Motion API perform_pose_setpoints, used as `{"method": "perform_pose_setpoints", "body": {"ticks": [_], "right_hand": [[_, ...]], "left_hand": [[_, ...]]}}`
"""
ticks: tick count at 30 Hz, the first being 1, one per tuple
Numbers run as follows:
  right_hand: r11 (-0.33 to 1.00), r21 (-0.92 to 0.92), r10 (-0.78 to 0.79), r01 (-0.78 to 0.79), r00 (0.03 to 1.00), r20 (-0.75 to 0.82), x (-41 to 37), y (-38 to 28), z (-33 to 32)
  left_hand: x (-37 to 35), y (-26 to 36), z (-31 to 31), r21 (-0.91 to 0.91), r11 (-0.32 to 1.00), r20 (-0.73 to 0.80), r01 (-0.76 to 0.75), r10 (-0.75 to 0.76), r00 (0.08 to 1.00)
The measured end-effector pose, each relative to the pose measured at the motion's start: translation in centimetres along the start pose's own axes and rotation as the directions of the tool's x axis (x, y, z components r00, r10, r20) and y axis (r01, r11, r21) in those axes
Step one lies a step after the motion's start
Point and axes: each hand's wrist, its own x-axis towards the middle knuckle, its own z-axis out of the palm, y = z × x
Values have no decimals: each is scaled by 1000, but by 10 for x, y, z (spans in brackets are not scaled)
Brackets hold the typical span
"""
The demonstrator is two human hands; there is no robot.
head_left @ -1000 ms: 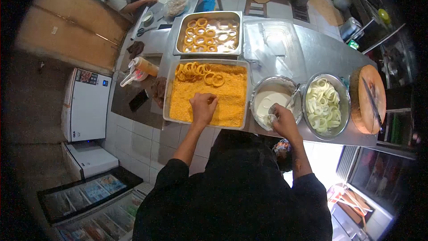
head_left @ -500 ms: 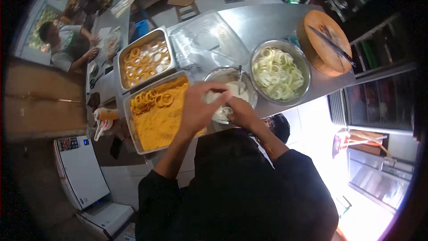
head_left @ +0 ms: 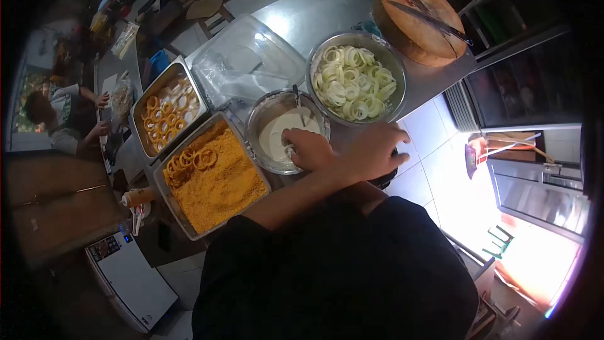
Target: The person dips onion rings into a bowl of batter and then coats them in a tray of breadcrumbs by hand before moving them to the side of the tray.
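My left hand (head_left: 375,153) is open, fingers apart and slightly bent, at the near edge of a steel bowl (head_left: 397,102) of sliced onion rings (head_left: 355,82). Its forearm crosses over my right one. My right hand (head_left: 309,150) is over the near side of a bowl of white batter (head_left: 277,132), with its fingers curled. A pale, batter-coated onion ring (head_left: 290,151) shows at its fingertips, partly hidden. A utensil handle (head_left: 298,102) leans in the batter. Left of it is a tray of orange crumbs (head_left: 220,182) with several coated rings (head_left: 204,158) at its far end.
Behind the crumbs, a metal pan (head_left: 202,104) holds coated rings. A clear plastic lid (head_left: 270,50) lies at the back. A knife (head_left: 434,22) rests on a round wooden board (head_left: 415,44) at the right. A squeeze bottle (head_left: 139,197) is at left. Another person (head_left: 63,113) works at the far-left counter.
My left hand has moved right, from above the batter bowl across my right arm to the onion bowl. My right hand stays at the batter. The whole view has shifted and turned.
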Motion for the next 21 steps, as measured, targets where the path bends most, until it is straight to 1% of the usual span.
{"method": "perform_pose_setpoints", "body": {"ticks": [1,3,5,7,8,9,10,11,12,14,15,16,17,18,19,20,21], "right_hand": [[1000,-10,13,-12,1000,24,0,1,0],[1000,-13,23,-22,998,52,1,2,1],[986,163,19,-32,996,82,0,7,1],[941,334,9,-46,994,111,-2,12,1],[908,416,0,-54,992,129,-3,14,3],[905,422,-7,-53,990,141,-5,11,4],[972,227,-56,68,997,-59,-5,3,4],[987,6,-156,162,958,-240,-3,-6,2],[998,12,-65,68,985,-157,-3,-14,-3],[996,22,-90,88,992,84,-2,-4,-4],[997,26,-70,66,979,193,1,-3,-12],[999,22,-49,44,953,301,5,-7,-17],[996,30,-88,83,938,335,7,-11,-15],[994,73,-92,79,974,207,8,-13,-15],[990,120,-83,75,994,70,10,-15,-14],[991,96,-92,89,995,27,15,-13,-9],[989,99,-112,108,993,45,19,-24,-9]], "left_hand": [[-4,-2,-8,-3,1000,6,4,-4,1000],[-19,-7,-34,-66,997,-135,46,-54,989],[-41,0,-71,-87,990,-173,107,-121,977],[-73,10,-104,-156,955,-259,251,-284,923],[-94,8,-114,-121,944,-346,306,-329,878],[-117,5,-120,-89,926,-437,367,-367,821],[-142,1,-127,-56,908,-524,415,-380,762],[-167,-4,-131,-24,884,-615,467,-381,690],[-192,-10,-134,-14,873,-643,488,-382,664],[-243,-24,-138,45,782,-817,621,-329,474],[-268,-31,-137,45,759,-845,649,-318,430],[-293,-38,-134,47,680,-891,732,-303,338],[-314,-41,-129,32,595,-928,803,-282,245],[-328,-41,-124,13,579,-940,816,-270,207],[-339,-41,-121,-6,515,-950,857,-270,156],[-349,-42,-119,-26,451,-957,892,-268,108],[-358,-44,-116,-39,439,-962,897,-259,85]]}}
